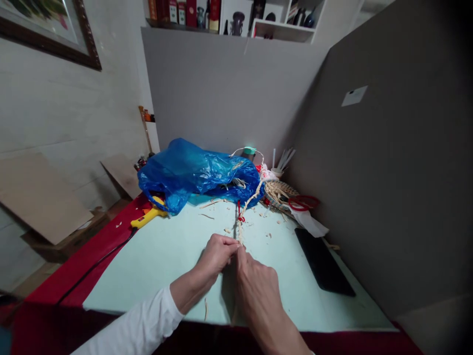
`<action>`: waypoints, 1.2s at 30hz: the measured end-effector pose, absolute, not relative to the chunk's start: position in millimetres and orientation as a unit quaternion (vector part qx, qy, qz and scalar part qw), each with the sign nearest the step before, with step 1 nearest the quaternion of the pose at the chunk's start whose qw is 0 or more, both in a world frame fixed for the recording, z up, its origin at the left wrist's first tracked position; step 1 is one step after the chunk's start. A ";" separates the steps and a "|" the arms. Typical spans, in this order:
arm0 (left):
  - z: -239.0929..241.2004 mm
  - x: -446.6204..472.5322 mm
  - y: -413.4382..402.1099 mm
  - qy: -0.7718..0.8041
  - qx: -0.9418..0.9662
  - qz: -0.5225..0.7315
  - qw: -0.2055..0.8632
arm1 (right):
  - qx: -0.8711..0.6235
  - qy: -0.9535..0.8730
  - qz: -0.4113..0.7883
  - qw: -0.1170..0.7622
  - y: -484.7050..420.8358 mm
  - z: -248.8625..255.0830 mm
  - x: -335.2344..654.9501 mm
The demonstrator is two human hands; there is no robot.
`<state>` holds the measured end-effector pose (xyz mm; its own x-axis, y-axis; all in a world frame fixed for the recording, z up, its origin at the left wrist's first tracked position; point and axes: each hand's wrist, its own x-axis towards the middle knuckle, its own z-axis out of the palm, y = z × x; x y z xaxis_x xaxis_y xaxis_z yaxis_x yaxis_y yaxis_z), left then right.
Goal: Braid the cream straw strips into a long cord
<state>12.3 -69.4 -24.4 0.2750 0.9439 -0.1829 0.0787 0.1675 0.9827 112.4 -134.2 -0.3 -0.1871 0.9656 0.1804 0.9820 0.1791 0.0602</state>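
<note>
A pale plaited braid point(253, 197) of straw-like strands runs from the back of the table toward me, with a red tie point(241, 219) around it partway along. My left hand point(218, 254) pinches the near end of the braid between thumb and fingertips. Right beside it, my right hand point(256, 281) is closed on the same end, its thumb and index finger meeting the left fingertips. Exactly how the strands pass between the fingers is hidden. Small straw scraps lie on the pale green sheet point(170, 261) around the braid.
A crumpled blue plastic bag point(192, 170) fills the back left, beside a yellow-handled tool point(148, 217) with a black cord. At right are a woven basket point(279, 190), red-handled scissors point(303, 202), and a black phone-like slab point(325, 264). Grey panels stand behind and right.
</note>
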 end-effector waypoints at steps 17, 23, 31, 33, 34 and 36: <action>-8.1 -4.2 -77.4 0.393 0.477 0.391 0.682 | -0.497 -0.678 0.418 0.344 -95.6 12.2 156.6; -11.6 -4.5 -81.2 0.415 0.503 0.398 0.646 | -0.457 -0.569 0.586 0.352 -89.6 -12.5 141.2; 4.9 -22.5 -92.3 0.511 0.719 0.329 0.337 | -0.482 -0.667 0.457 0.338 -87.7 -22.9 150.2; 9.7 -20.7 -100.1 0.521 0.747 0.307 0.276 | -0.474 -0.671 0.449 0.352 -88.5 -21.5 150.2; 10.5 -17.4 -105.0 0.524 0.757 0.294 0.256 | -0.465 -0.662 0.462 0.363 -89.1 -20.9 150.2; 8.8 -7.0 -116.5 0.525 0.778 0.261 0.225 | -0.454 -0.615 0.519 0.382 -90.2 -20.5 151.1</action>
<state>-7.0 -116.5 8.8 0.3126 0.9347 0.1695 0.6996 -0.3472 0.6246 151.1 -90.2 -20.5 -0.2951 0.9555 -0.0003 0.1623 0.0498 -0.9855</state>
